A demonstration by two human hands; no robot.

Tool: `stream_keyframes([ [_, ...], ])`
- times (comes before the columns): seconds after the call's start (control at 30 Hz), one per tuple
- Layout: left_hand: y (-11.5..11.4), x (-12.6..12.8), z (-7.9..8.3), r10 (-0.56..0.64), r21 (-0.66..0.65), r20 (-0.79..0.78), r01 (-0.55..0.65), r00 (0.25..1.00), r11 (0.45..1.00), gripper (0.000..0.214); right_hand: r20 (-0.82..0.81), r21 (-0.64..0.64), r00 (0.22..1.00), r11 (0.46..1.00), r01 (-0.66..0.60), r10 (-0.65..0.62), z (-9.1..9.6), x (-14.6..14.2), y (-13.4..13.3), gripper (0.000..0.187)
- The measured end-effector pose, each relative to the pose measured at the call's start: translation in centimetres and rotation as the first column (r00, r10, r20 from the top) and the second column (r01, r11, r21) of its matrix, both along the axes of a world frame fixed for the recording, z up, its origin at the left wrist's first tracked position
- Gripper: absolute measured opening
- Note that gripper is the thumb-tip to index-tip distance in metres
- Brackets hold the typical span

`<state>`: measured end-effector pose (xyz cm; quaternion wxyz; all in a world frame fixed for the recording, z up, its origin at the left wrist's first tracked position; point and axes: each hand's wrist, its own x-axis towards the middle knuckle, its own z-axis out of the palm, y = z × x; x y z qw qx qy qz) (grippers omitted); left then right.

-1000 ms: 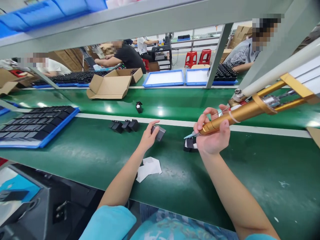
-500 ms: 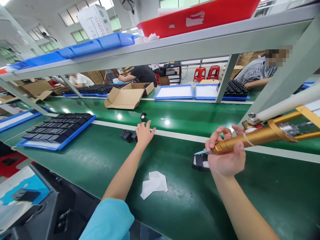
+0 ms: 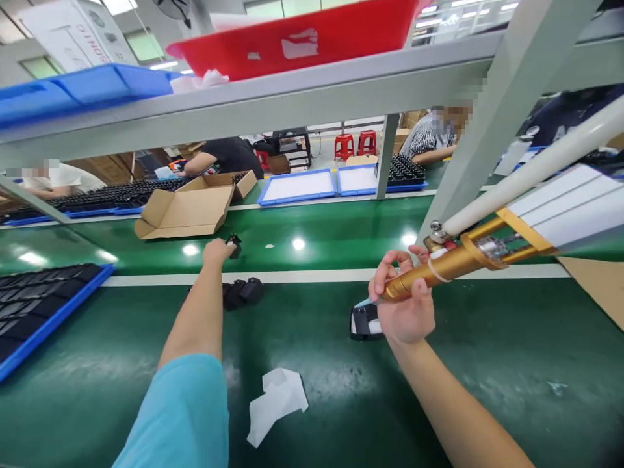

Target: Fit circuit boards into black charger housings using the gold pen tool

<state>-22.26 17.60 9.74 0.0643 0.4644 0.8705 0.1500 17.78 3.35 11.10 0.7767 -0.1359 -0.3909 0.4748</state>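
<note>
My left hand (image 3: 218, 251) reaches out over the green belt, its fingers closed at the left side of a small black part (image 3: 234, 246). Just nearer to me, several black blocks (image 3: 249, 290) sit behind my forearm. My right hand (image 3: 404, 305) is wrapped round a gold cylindrical glue dispenser (image 3: 439, 272) that hangs from a white arm. Its thin blue nozzle tip (image 3: 363, 303) points down at a black housing (image 3: 361, 322) with a white inside, lying on the green table. My right palm partly hides that housing.
A crumpled white paper (image 3: 277, 400) lies on the table in front of me. To the left is a blue tray (image 3: 58, 325) of black blocks. An open cardboard box (image 3: 188, 211) stands across the belt. The shelf (image 3: 292, 97) runs overhead, and co-workers sit beyond.
My left hand has moved forward from the black blocks to the small black part, and its spread fingers have closed. My right hand keeps the dispenser at the housing. The view has turned right.
</note>
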Motion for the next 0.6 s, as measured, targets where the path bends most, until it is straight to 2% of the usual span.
stream_keyframes([
  [0.1,-1.5,2.4,0.7,-0.056,0.045,0.008,0.056,0.998,0.997,0.048,-0.003,-0.008,1.000,1.000,-0.003,0.003,0.2,0.0,0.0,0.036],
  [0.17,-3.9,5.4,0.4,-0.170,0.099,0.037,0.166,0.985,0.981,0.049,0.005,-0.014,1.000,1.000,-0.007,0.007,0.3,-0.1,-0.2,0.036],
  [0.23,-7.4,9.2,-0.5,-0.382,0.189,0.068,0.364,0.922,0.912,0.047,0.015,-0.007,1.000,1.000,-0.015,0.015,0.4,-0.4,-0.5,0.035],
  [0.3,-11.3,13.1,-1.9,-0.539,0.201,0.127,0.510,0.833,0.836,0.042,0.015,0.011,0.999,0.999,-0.030,0.030,0.5,-0.6,-0.8,0.032],
  [0.4,-16.3,17.3,-4.4,-0.644,0.129,0.177,0.632,0.744,0.765,0.037,0.012,0.017,0.998,0.998,-0.063,0.063,0.5,-1.0,-1.2,0.031],
  [0.5,-18.9,18.8,-6.1,-0.631,0.065,0.200,0.633,0.749,0.772,0.036,0.015,0.022,0.995,0.994,-0.103,0.103,0.6,-1.2,-1.6,0.035],
  [0.57,-19.2,18.7,-6.6,-0.653,0.091,0.214,0.651,0.726,0.754,0.038,0.013,0.040,0.992,0.992,-0.123,0.122,0.6,-1.4,-1.8,0.037],
  [0.6,-19.1,18.6,-6.8,-0.681,0.115,0.236,0.676,0.693,0.728,0.044,0.011,0.050,0.992,0.990,-0.130,0.129,0.7,-1.4,-1.8,0.037],
])
